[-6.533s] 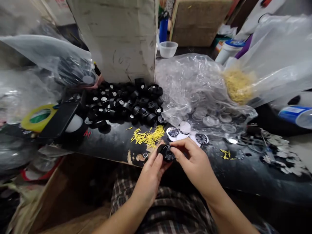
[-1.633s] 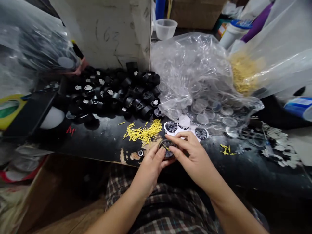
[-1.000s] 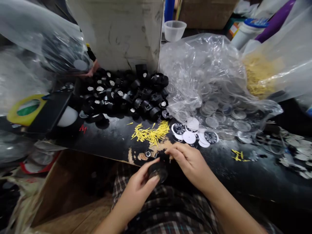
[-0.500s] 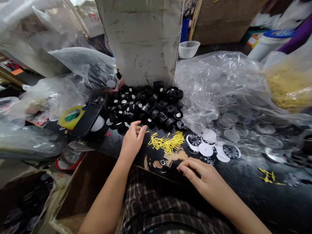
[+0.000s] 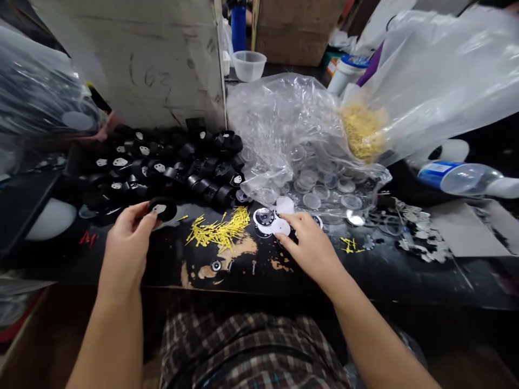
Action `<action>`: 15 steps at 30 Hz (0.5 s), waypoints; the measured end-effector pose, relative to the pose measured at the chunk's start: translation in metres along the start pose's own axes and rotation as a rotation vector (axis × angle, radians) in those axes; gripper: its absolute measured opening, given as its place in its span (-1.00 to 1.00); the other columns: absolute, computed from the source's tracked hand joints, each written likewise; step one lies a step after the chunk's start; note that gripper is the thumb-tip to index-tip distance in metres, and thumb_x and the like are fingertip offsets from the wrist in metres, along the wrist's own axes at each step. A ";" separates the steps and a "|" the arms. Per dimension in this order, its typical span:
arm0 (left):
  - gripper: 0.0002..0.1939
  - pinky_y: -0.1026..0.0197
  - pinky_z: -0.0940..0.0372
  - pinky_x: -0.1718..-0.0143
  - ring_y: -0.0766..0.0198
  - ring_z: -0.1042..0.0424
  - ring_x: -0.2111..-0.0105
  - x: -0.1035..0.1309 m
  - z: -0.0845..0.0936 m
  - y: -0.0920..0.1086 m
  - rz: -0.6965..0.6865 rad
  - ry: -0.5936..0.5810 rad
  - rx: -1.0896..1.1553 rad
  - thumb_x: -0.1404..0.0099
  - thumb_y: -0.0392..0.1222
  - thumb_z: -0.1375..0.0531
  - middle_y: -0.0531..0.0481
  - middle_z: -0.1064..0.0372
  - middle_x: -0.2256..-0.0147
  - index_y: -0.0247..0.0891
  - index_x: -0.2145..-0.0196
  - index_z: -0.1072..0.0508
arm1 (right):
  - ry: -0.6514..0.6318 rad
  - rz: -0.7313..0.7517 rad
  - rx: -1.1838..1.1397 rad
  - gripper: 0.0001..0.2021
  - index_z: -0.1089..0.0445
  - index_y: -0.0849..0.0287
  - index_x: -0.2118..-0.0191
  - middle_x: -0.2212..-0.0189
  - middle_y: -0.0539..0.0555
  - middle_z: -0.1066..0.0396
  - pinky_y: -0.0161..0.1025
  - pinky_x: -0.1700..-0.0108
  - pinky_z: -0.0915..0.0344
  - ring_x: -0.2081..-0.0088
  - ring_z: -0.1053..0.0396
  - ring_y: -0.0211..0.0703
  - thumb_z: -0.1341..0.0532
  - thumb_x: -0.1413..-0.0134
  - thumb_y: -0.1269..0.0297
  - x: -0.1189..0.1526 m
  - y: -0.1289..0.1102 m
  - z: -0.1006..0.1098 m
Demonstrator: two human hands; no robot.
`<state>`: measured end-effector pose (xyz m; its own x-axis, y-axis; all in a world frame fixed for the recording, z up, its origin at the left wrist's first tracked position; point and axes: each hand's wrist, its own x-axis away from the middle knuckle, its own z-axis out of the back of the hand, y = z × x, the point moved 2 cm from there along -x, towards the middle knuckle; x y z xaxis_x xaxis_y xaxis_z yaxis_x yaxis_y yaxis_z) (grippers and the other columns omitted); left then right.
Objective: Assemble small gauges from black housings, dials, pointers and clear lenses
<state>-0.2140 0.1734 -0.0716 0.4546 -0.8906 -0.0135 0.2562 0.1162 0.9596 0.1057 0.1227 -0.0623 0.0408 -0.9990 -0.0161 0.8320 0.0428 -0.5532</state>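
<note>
My left hand (image 5: 132,229) pinches a round black plastic casing (image 5: 162,209) with a white patch on its face, just in front of a heap of similar black casings (image 5: 190,173). My right hand (image 5: 306,240) is over a small pile of printed dial discs (image 5: 265,217). Its thumb and forefinger are apart and touch a white disc (image 5: 280,227) in that pile; whether they grip it does not show. Between my hands lies a pile of thin yellow pointers (image 5: 221,229).
A clear plastic bag (image 5: 284,113) of transparent round covers (image 5: 312,200) lies behind the discs. Red pointers (image 5: 87,237) are at left. At right are loose yellow pointers (image 5: 351,246), grey metal pieces (image 5: 424,232), a white box (image 5: 466,232) and a plastic bottle (image 5: 462,177).
My left hand has taken hold of a black casing. My right hand has moved forward from the bench edge onto the dial discs. The view has turned to the right.
</note>
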 end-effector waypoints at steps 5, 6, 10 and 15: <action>-0.79 0.11 -0.41 0.13 0.24 -0.47 0.24 0.028 -0.004 0.005 0.149 -0.010 0.436 -0.13 -0.14 -0.19 0.02 -0.48 0.26 -0.18 0.24 -0.37 | 0.057 -0.043 0.010 -0.80 -0.38 0.17 0.18 0.16 0.15 -0.33 -0.02 0.04 -0.26 0.13 -0.35 0.02 -0.21 -0.03 0.30 -0.015 0.016 -0.002; -0.81 0.14 -0.42 0.14 0.24 -0.49 0.23 0.035 -0.006 0.009 0.230 -0.044 0.525 -0.15 -0.14 -0.18 -0.03 -0.50 0.24 -0.20 0.25 -0.39 | 0.066 -0.073 -0.045 -0.85 -0.37 0.16 0.24 0.21 0.12 -0.35 -0.07 0.12 -0.29 0.21 -0.36 -0.03 -0.20 -0.03 0.29 -0.014 0.016 0.000; -0.74 0.24 -0.44 0.20 0.24 -0.52 0.24 0.079 -0.027 0.025 0.593 -0.275 0.739 -0.28 -0.07 -0.10 -0.17 -0.52 0.12 -0.27 0.18 -0.43 | 0.089 -0.147 -0.305 -0.90 -0.36 0.13 0.31 0.41 0.01 -0.39 -0.22 0.31 -0.28 0.41 -0.32 -0.19 -0.17 -0.09 0.24 0.001 -0.003 0.004; -0.67 0.05 -0.34 -0.02 0.18 -0.49 0.10 0.130 -0.074 0.029 0.796 -0.518 0.924 -0.36 0.00 -0.03 -0.09 -0.49 0.07 -0.16 0.02 -0.37 | -0.049 0.018 -0.490 -0.86 -0.41 0.12 0.18 0.27 0.07 -0.40 -0.23 0.20 -0.32 0.27 -0.36 -0.18 -0.16 -0.15 0.29 0.018 -0.039 -0.009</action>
<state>-0.0840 0.0934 -0.0666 -0.2190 -0.8068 0.5487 -0.6920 0.5249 0.4956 0.0687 0.1026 -0.0486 0.0888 -0.9960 0.0033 0.4732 0.0393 -0.8801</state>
